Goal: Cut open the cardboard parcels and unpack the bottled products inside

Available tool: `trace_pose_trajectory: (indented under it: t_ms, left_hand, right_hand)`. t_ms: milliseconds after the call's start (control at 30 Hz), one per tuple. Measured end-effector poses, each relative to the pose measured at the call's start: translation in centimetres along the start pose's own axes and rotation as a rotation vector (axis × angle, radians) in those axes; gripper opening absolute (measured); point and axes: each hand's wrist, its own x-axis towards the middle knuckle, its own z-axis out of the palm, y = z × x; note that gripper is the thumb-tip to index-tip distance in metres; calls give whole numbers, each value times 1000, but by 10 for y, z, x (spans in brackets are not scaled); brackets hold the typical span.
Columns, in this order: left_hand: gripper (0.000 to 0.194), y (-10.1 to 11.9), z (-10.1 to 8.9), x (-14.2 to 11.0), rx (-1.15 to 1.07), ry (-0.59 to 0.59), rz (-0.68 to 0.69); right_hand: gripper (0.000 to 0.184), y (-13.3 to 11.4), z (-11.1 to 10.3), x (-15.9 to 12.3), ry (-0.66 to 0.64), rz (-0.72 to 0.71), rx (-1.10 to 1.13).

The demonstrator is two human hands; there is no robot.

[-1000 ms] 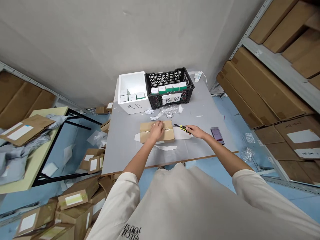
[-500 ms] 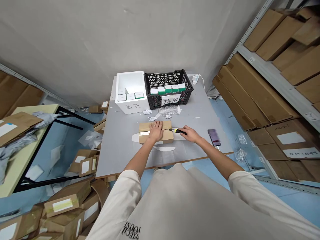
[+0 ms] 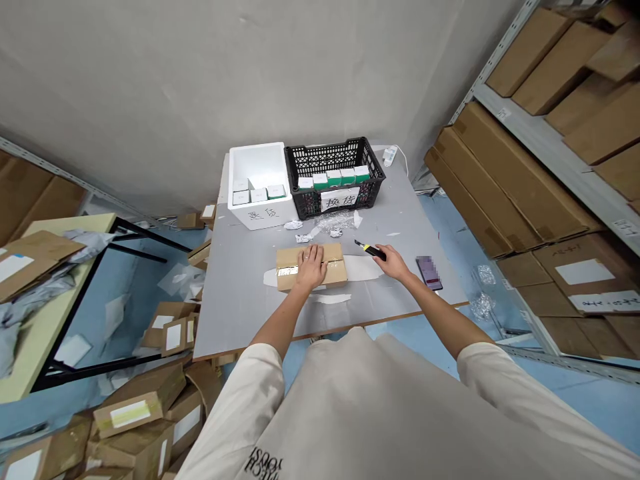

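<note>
At centre frame the left hand [image 3: 311, 265] lies flat on the cardboard box [image 3: 311, 265] on the grey counter [image 3: 240, 293], fingers spread apart. Just right of the box, the right hand [image 3: 395, 262] has its fingers clamped on a yellow-black utility knife [image 3: 370, 249]

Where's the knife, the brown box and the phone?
utility knife [image 3: 371, 250], head view, its yellow and black handle.
cardboard box [image 3: 334, 262], head view, its top face.
phone [image 3: 429, 273], head view, its screen.

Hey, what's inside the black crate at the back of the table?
The black crate holds a row of small white and green boxes; a paper sign covers part of its front wall, and anything beneath the boxes is hidden.
</note>
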Motion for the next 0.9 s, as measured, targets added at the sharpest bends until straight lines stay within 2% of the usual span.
trace_pose_trajectory:
  t_ms: [167, 300, 467, 567, 733, 900]
  left_hand:
    - [63, -5, -10, -8, -37, 7, 18]
    - [65, -27, -25, -34, -44, -6, 3]
    - [99, -64, -36, -78, -22, 5, -99]
    - [109, -79, -35, -96, -34, 6, -189]
    - [106, -92, -31, -100, -207, -58, -323]
    - [102, -94, -39, -89, -295, -129, -326]
  right_hand:
    - [44, -7, 18, -3, -30, -1, 132]
    - [45, -28, 39, -3, -78, -23, 260]
    - [46, -53, 58, 0, -130, -21, 352]
    - [46, -62, 64, -2, -160, -25, 391]
    - [46, -76, 71, -11, -162, 5, 444]
    - [47, -90, 68, -16, -59, 92, 448]
